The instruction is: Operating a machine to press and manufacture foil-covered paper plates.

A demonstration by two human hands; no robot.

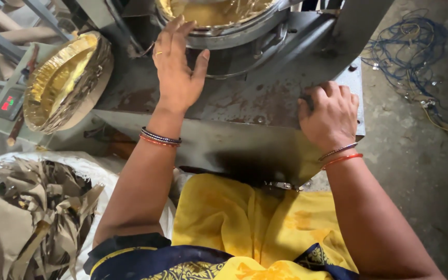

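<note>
1. Yellow cloth [245, 228] with a dark patterned border is seen nearest the camera, draped over the person's lap.
2. Shredded brown paper scraps [27, 218] are piled in a white sack at lower left.
3. Bangles are worn on both wrists, above the grey metal machine table [234, 150].
4. The right hand [330, 114] is curled into a loose fist at the table's right edge; the fingers are closed over something dark, but what is gripped cannot be told.
5. The left hand [177, 65] is held open, fingers spread and raised, with nothing grasped.
6. The round metal die [234, 31], lined with a gold foil plate [213, 11], is found just beyond the left fingertips, which are laid at its rim; the thumb is pointed toward its side.
7. A stack of finished gold foil plates [60, 80] is propped tilted at far left, well apart from both hands.
8. Tangled blue wires [410, 52] are strewn on the concrete floor at far right.
</note>
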